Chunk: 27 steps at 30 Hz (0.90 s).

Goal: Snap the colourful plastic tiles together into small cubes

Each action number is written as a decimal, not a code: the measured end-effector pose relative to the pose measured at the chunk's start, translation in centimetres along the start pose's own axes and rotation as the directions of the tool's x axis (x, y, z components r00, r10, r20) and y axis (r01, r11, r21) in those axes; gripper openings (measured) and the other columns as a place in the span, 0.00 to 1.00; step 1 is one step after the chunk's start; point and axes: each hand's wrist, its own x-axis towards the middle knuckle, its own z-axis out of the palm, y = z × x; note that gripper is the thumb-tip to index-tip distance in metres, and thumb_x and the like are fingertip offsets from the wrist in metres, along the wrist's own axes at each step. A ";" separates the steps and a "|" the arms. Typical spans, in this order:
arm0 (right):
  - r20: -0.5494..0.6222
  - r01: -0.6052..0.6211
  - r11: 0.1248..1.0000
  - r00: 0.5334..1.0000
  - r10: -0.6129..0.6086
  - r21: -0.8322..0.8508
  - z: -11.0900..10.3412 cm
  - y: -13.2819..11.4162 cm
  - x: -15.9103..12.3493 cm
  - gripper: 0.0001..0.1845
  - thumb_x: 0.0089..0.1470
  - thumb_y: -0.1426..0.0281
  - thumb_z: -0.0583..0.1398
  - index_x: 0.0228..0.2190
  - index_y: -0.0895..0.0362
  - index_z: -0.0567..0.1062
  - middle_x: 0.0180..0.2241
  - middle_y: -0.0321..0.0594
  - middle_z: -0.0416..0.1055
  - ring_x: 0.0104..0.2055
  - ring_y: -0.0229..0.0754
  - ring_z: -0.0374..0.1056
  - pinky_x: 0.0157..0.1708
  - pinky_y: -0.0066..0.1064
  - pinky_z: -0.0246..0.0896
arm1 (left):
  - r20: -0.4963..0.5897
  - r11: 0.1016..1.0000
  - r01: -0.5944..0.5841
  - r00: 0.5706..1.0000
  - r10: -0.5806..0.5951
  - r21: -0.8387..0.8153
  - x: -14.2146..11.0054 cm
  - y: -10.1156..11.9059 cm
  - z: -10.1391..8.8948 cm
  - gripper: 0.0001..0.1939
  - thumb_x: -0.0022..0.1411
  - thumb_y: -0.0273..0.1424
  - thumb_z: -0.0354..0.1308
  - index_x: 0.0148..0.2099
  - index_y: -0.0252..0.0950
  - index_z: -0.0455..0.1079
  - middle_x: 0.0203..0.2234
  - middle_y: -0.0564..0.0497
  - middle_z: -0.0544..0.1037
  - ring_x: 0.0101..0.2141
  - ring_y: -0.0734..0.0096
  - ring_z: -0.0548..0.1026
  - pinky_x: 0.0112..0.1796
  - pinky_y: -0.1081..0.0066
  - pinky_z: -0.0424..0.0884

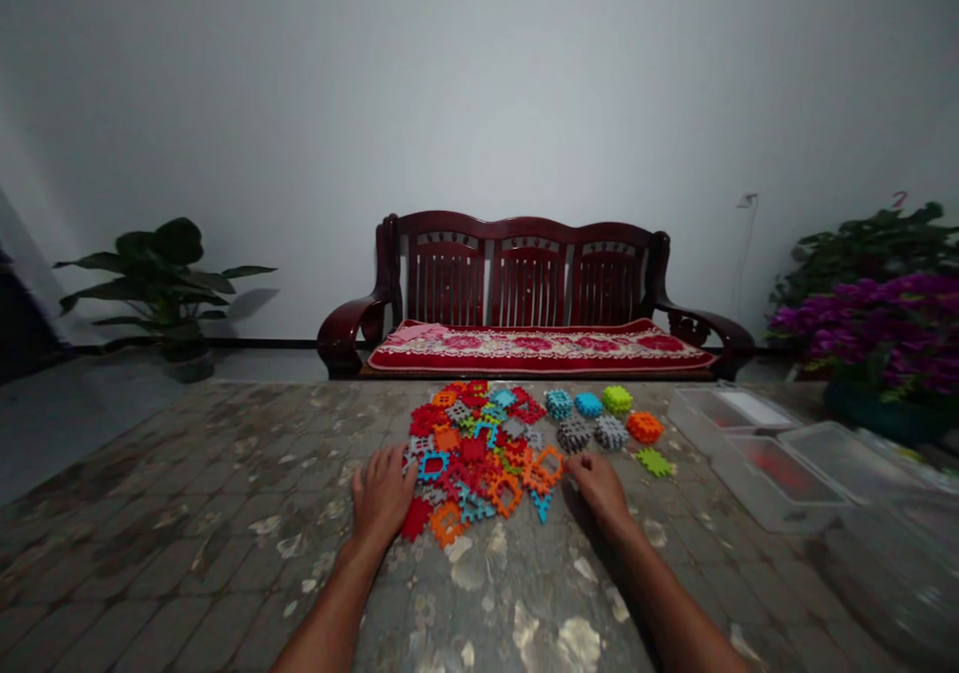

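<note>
A heap of flat plastic waffle-block pieces (472,453) in red, orange, teal and grey lies on the patterned tabletop (225,483). My left hand (382,495) rests palm down against the heap's left edge, its fingertips touching the pieces. My right hand (599,488) lies palm down at the heap's right side, with its fingers by an orange square frame piece (545,470). Neither hand holds anything. Beyond my right hand sit several rounded clusters of joined pieces, among them an orange cluster (645,426) and a grey cluster (610,432).
Clear plastic storage boxes (775,483) stand along the table's right side. Past the table's far edge are a dark red wooden bench (524,274) with a red cushion, a potted green plant (161,284) and purple flowers (876,324).
</note>
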 end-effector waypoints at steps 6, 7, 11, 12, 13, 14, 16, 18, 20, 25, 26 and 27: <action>-0.035 0.009 0.979 0.999 -0.016 -0.202 0.0 -0.8 -2.2 0.20 0.52 0.62 0.60 0.45 0.55 0.81 0.49 0.45 0.80 0.51 0.50 0.74 0.47 0.33 0.65 | 0.004 0.999 -0.026 1.000 0.026 -0.018 0.0 -0.2 -0.1 0.26 0.75 0.36 0.41 0.68 0.38 0.66 0.67 0.40 0.70 0.67 0.54 0.65 0.67 0.45 0.53; -0.019 0.017 0.972 1.000 -0.021 -0.233 0.0 -1.0 -2.4 0.23 0.52 0.62 0.61 0.48 0.55 0.80 0.52 0.46 0.78 0.54 0.51 0.73 0.49 0.34 0.64 | -0.002 0.999 -0.028 1.000 0.028 -0.017 -0.1 -0.2 0.0 0.26 0.75 0.36 0.42 0.68 0.38 0.66 0.67 0.40 0.70 0.67 0.54 0.65 0.67 0.45 0.53; 0.063 0.094 0.942 0.995 -0.077 -0.323 0.0 -1.5 -3.1 0.30 0.50 0.66 0.64 0.57 0.52 0.76 0.59 0.45 0.74 0.61 0.54 0.68 0.58 0.36 0.61 | -0.029 0.999 -0.024 0.999 0.023 -0.022 -0.1 -0.4 0.2 0.25 0.74 0.36 0.42 0.67 0.39 0.68 0.66 0.41 0.71 0.66 0.54 0.65 0.66 0.46 0.54; 0.073 0.115 0.932 0.993 -0.096 -0.344 0.0 -1.6 -3.2 0.31 0.51 0.67 0.64 0.58 0.52 0.75 0.60 0.45 0.74 0.61 0.54 0.68 0.59 0.37 0.60 | -0.028 0.999 -0.023 0.999 0.023 -0.025 0.0 -0.4 0.2 0.25 0.74 0.36 0.42 0.67 0.40 0.68 0.66 0.41 0.71 0.66 0.54 0.65 0.66 0.46 0.54; 0.079 0.134 0.921 0.991 -0.112 -0.365 0.0 -1.6 -3.3 0.31 0.52 0.67 0.64 0.59 0.53 0.75 0.60 0.45 0.74 0.61 0.54 0.67 0.59 0.37 0.60 | -0.023 0.999 -0.023 0.999 0.022 -0.025 0.0 -0.4 0.2 0.25 0.75 0.36 0.42 0.67 0.40 0.68 0.66 0.41 0.71 0.66 0.54 0.65 0.66 0.47 0.54; 0.084 0.148 0.911 0.989 -0.125 -0.385 0.0 -1.6 -3.4 0.31 0.52 0.67 0.63 0.59 0.53 0.75 0.60 0.46 0.73 0.61 0.54 0.68 0.59 0.37 0.60 | -0.016 0.999 -0.024 1.000 0.023 -0.023 0.0 -0.4 0.2 0.25 0.75 0.36 0.42 0.67 0.40 0.67 0.66 0.41 0.71 0.67 0.55 0.65 0.67 0.47 0.54; 0.087 0.168 0.894 0.986 -0.145 -0.415 0.0 -1.6 -3.5 0.31 0.53 0.68 0.62 0.60 0.54 0.74 0.60 0.47 0.74 0.60 0.54 0.68 0.58 0.37 0.61 | -0.004 1.000 -0.022 1.000 0.022 -0.016 0.0 -0.4 0.2 0.25 0.75 0.37 0.42 0.68 0.40 0.67 0.67 0.41 0.70 0.67 0.55 0.64 0.67 0.47 0.54; 0.082 0.172 0.888 0.985 -0.151 -0.427 0.1 -1.6 -3.5 0.31 0.54 0.69 0.61 0.60 0.55 0.74 0.59 0.47 0.74 0.59 0.53 0.69 0.57 0.37 0.61 | 0.006 1.000 -0.016 1.000 0.016 -0.011 0.0 -0.3 0.1 0.26 0.75 0.37 0.42 0.68 0.40 0.67 0.67 0.41 0.70 0.67 0.54 0.64 0.67 0.47 0.54; 0.079 0.167 0.890 0.986 -0.148 -0.424 0.1 -1.6 -3.4 0.31 0.54 0.70 0.61 0.60 0.56 0.74 0.59 0.48 0.74 0.58 0.53 0.69 0.57 0.38 0.62 | 0.013 1.000 -0.013 1.000 0.013 -0.008 0.0 -0.3 0.0 0.26 0.75 0.37 0.42 0.68 0.39 0.67 0.67 0.41 0.69 0.67 0.53 0.64 0.67 0.46 0.54; 0.050 0.124 0.916 0.992 -0.113 -0.382 0.2 -1.2 -3.0 0.32 0.51 0.71 0.62 0.58 0.56 0.75 0.58 0.48 0.75 0.60 0.54 0.69 0.57 0.36 0.63 | 0.005 1.000 -0.024 1.000 0.024 0.002 0.0 -0.3 0.0 0.26 0.75 0.37 0.42 0.68 0.38 0.67 0.67 0.41 0.70 0.67 0.52 0.64 0.66 0.46 0.54; 0.044 0.109 0.925 0.994 -0.100 -0.364 0.3 -1.1 -3.0 0.32 0.49 0.72 0.63 0.58 0.55 0.75 0.58 0.47 0.75 0.60 0.53 0.69 0.57 0.36 0.63 | 0.003 1.000 -0.023 1.000 0.023 0.003 0.0 -0.3 0.0 0.26 0.75 0.37 0.41 0.68 0.38 0.67 0.67 0.41 0.70 0.67 0.52 0.64 0.66 0.46 0.54; 0.041 0.097 0.935 0.995 -0.088 -0.342 0.4 -1.0 -3.1 0.33 0.48 0.73 0.63 0.57 0.54 0.75 0.57 0.47 0.75 0.60 0.53 0.70 0.56 0.35 0.63 | 0.003 1.000 -0.021 1.000 0.021 0.003 0.0 -0.3 0.0 0.26 0.75 0.37 0.41 0.68 0.38 0.67 0.67 0.41 0.70 0.67 0.53 0.64 0.66 0.46 0.55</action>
